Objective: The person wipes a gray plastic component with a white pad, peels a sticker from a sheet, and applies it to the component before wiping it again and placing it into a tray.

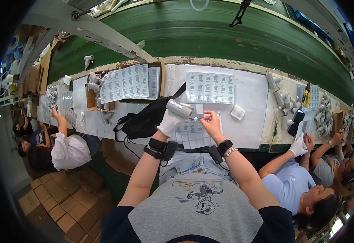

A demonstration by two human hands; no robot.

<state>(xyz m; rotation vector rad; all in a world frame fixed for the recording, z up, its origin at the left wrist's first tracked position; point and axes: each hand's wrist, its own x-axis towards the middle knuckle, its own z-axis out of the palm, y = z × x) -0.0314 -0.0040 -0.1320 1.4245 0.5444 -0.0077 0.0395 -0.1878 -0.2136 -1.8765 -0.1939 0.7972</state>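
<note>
My left hand (168, 124), in a white glove, is wrapped round a pale grey plastic cylinder (179, 108) that lies tilted across it. Close to the cylinder's right end is my bare right hand (213, 125), its thumb and forefinger brought together. Whatever sits between those fingertips is too small to make out. Beneath both hands lies a partly peeled label sheet (191, 135) with square codes on it. A fuller label sheet (210, 88) rests just beyond.
A black bag (142, 118) lies left of my hands, before a cardboard box (163, 75) with stacked label sheets (125, 83). To the right sit a small white block (237, 112), grey plastic parts (284, 101), yellow-handled pliers (306, 95) and a co-worker (292, 182). A green conveyor belt (177, 38) runs behind.
</note>
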